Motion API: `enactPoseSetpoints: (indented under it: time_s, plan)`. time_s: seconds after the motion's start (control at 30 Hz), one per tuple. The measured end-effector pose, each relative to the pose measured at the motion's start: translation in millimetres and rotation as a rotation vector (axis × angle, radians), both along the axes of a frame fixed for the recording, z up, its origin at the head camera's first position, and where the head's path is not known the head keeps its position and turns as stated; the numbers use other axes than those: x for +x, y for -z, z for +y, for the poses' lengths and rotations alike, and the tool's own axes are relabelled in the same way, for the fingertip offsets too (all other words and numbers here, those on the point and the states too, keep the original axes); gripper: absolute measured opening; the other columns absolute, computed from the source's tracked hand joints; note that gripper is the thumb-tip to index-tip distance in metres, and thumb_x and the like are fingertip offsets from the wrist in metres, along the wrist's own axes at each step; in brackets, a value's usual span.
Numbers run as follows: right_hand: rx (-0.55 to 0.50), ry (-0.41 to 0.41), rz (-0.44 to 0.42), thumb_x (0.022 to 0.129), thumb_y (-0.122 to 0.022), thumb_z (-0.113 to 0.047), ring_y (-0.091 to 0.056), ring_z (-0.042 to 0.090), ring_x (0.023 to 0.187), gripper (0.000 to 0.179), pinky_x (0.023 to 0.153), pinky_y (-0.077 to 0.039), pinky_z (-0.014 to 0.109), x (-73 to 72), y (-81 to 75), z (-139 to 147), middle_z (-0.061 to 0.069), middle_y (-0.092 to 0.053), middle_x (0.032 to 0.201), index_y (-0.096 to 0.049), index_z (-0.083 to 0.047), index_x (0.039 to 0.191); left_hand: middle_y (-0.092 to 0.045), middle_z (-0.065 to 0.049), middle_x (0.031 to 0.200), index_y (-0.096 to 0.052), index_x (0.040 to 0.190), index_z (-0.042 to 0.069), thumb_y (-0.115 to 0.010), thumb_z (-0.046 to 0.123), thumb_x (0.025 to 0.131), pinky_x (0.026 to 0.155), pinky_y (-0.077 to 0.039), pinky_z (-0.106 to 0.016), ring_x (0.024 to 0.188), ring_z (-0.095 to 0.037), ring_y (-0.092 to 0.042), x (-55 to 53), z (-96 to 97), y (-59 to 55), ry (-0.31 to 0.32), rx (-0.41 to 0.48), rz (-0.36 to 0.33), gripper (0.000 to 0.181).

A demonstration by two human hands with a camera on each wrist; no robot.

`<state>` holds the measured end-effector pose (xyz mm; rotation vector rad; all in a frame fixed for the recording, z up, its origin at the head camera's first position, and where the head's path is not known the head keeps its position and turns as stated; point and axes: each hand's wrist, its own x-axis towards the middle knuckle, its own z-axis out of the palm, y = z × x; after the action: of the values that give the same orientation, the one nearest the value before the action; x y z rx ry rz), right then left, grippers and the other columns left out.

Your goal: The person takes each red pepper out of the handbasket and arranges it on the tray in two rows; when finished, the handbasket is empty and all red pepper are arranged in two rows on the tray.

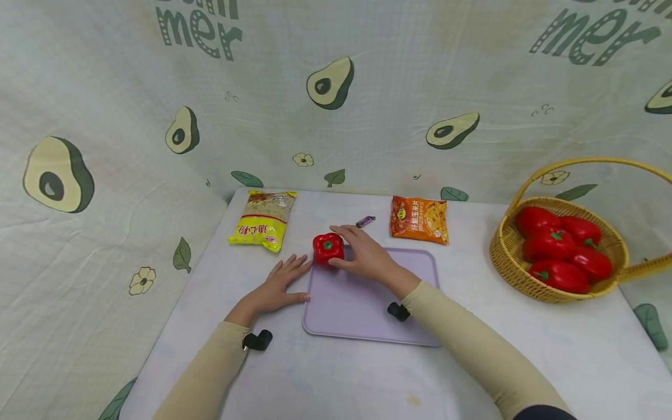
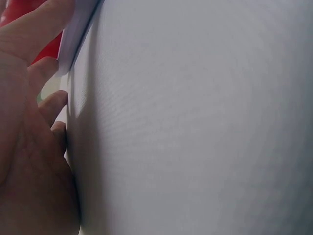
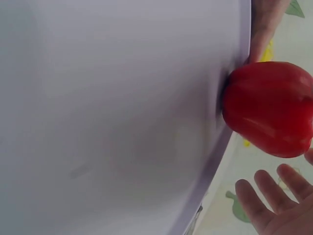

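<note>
A red bell pepper (image 1: 326, 249) stands upright at the far left corner of a lilac tray (image 1: 362, 315), its green stem on top. My right hand (image 1: 367, 256) reaches over the tray beside the pepper, thumb and forefinger apart around its near side. In the right wrist view, a gap shows between most of the spread fingers (image 3: 274, 200) and the pepper (image 3: 271, 107). Along the tray's left edge lies my left hand (image 1: 278, 286), its fingers spread on the table and its thumb tip at the rim.
A yellow bag (image 1: 265, 219) lies at the back left, an orange snack packet (image 1: 419, 219) at the back right. Behind the tray is a small purple wrapped piece (image 1: 365, 221). A wicker basket (image 1: 506, 262) with several red peppers (image 1: 548, 244) stands at the right.
</note>
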<state>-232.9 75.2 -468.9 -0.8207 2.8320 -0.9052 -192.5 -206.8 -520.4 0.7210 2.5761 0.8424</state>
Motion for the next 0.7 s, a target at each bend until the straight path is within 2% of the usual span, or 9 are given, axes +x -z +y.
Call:
enactPoseSetpoints:
  time_s: [0.2, 0.4, 0.53, 0.7]
  plan:
    - [0.004, 0.002, 0.005, 0.089, -0.076, -0.047, -0.046, 0.031, 0.139, 0.080, 0.111, -0.042, 0.053, -0.6, -0.3, 4, 0.011, -0.045, 0.152, -0.040, -0.022, 0.157, -0.015, -0.002, 0.171, -0.028, 0.163, 0.025, -0.072, 0.048, 0.091, 0.123, 0.006, -0.057, 0.157, -0.029, 0.001, -0.2, -0.2, 0.5, -0.001, 0.008, -0.003, 0.087]
    - [0.016, 0.007, -0.028, 0.090, -0.076, -0.046, -0.041, 0.034, 0.143, 0.080, 0.112, -0.041, 0.055, 0.9, -5.3, 10, 0.012, -0.043, 0.156, -0.039, -0.023, 0.157, -0.015, -0.001, 0.171, -0.028, 0.162, 0.025, -0.072, 0.047, 0.092, 0.124, 0.006, -0.056, 0.157, -0.029, 0.001, -0.2, -0.6, 1.4, -0.003, 0.007, 0.001, 0.086]
    - [0.026, 0.009, -0.027, 0.090, -0.076, -0.045, -0.041, 0.035, 0.143, 0.080, 0.112, -0.041, 0.056, 3.6, -7.9, 14, 0.014, -0.042, 0.156, -0.039, -0.022, 0.157, -0.016, -0.004, 0.170, -0.029, 0.162, 0.023, -0.073, 0.046, 0.092, 0.123, 0.005, -0.058, 0.157, -0.032, 0.000, -0.1, 0.1, 0.8, -0.002, 0.016, 0.004, 0.086]
    - [0.034, 0.019, -0.022, 0.090, -0.076, -0.044, -0.041, 0.034, 0.143, 0.079, 0.111, -0.042, 0.056, 8.0, -8.9, 22, 0.013, -0.042, 0.156, -0.039, -0.021, 0.157, -0.015, -0.002, 0.170, -0.028, 0.163, 0.024, -0.073, 0.047, 0.092, 0.124, 0.006, -0.056, 0.157, -0.029, 0.001, -0.4, 0.5, 1.8, -0.007, 0.007, -0.006, 0.087]
